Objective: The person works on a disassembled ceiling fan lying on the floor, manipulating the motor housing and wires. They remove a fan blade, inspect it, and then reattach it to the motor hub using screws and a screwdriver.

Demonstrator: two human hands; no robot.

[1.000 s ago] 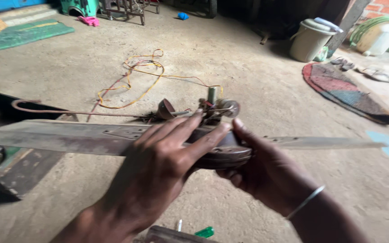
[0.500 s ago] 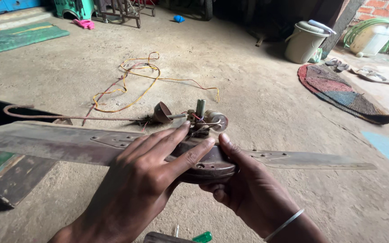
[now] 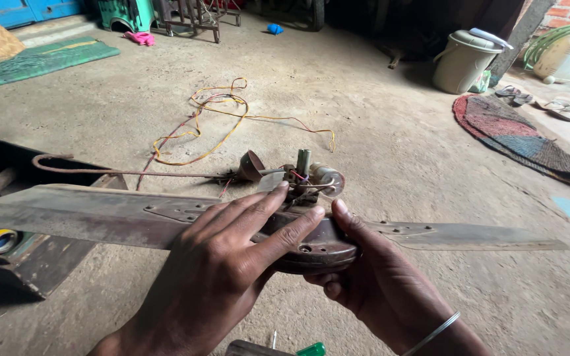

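The ceiling fan motor [image 3: 311,247], blades attached, is held above the floor [image 3: 390,132]; the left hand [image 3: 225,270] lies spread over its top and the right hand [image 3: 371,283] cups it beneath. Judging by this, the wiring hub [image 3: 308,178] is being inspected, needing a steady grip. The toolbox [image 3: 8,244] at left holds a tape roll [image 3: 0,240]; the far lidded bucket [image 3: 463,62] hides its contents.

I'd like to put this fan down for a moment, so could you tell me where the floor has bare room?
Bare concrete lies right of the fan motor, between the right blade and the round rug, and also beyond the tangled wires toward the bucket. The left is crowded: the toolbox with tape sits under the left blade.
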